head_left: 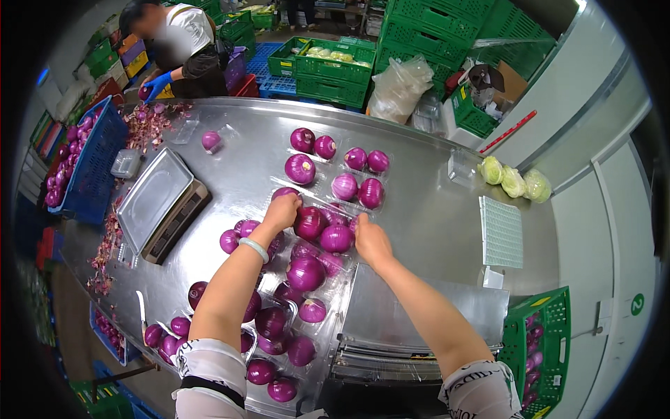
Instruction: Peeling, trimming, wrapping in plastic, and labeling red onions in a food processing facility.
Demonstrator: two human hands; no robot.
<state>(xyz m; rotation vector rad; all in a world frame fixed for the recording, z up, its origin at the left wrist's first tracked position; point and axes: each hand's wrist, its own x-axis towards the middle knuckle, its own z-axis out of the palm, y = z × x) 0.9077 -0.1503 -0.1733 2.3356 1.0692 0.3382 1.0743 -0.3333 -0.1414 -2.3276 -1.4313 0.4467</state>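
Note:
In the middle of the steel table, a clear plastic tray (pixel 321 203) holds several red onions (pixel 338 239). My left hand (pixel 283 211) is closed at its left side, next to an onion partly covered by the fingers. On the opposite side, my right hand (pixel 372 241) pinches the tray's edge beside the onions. Most fingertips are hidden. Two more trays of onions (pixel 300 169) sit just beyond my hands. More trayed onions (pixel 306 274) fill the space between my forearms, and some lie left of my left arm.
A scale (pixel 159 202) stands at left, near onion skins (pixel 150 126) and a blue crate of onions (pixel 91 164). A metal wrapping station (pixel 419 300) is under my right arm. Cabbages (pixel 513 183) and a white label sheet (pixel 501 232) lie at right. Across the table, a gloved co-worker (pixel 192 42) holds an onion.

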